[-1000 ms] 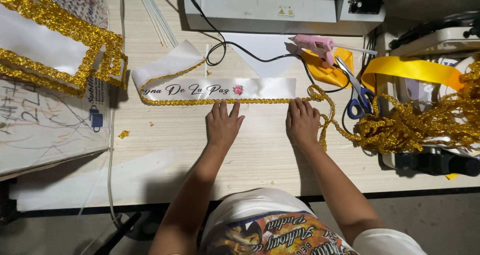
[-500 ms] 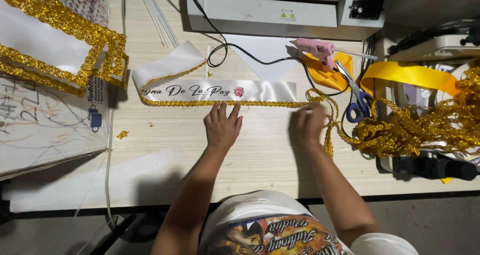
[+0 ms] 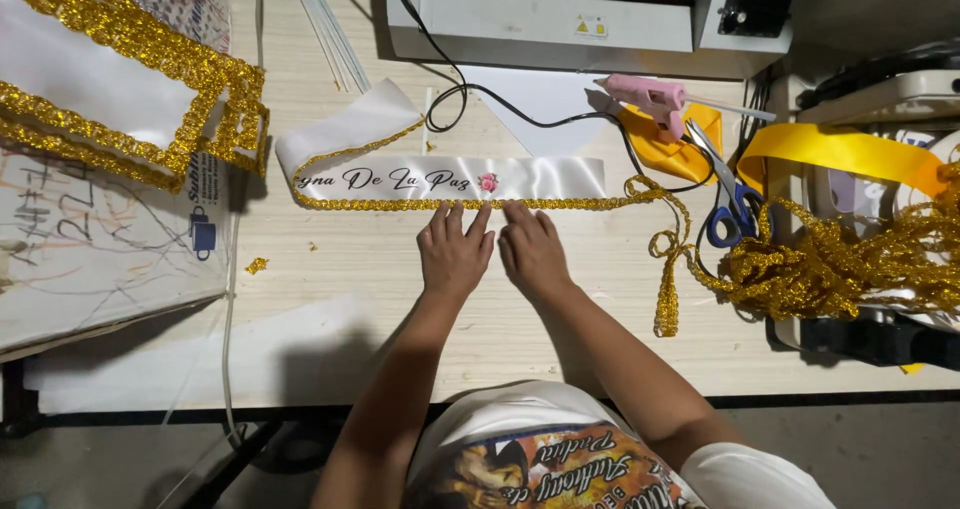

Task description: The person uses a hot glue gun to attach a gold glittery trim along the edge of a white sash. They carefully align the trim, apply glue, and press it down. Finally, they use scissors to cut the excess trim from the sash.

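Centre frame: my left hand and right hand, fingers flat, unclenched, press gold glitter trim along white satin sash; the trim's right tail looks unattached.

Pink glue gun, blue-handled scissors, yellow ribbon, grey machine, white sticks, scribbled paper

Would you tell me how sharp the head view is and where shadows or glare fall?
Head view: both hands, left hand and right hand, look sharp; soft shadows fall beneath the forearms; mild sheen on the white sash; floor below the table is dark.
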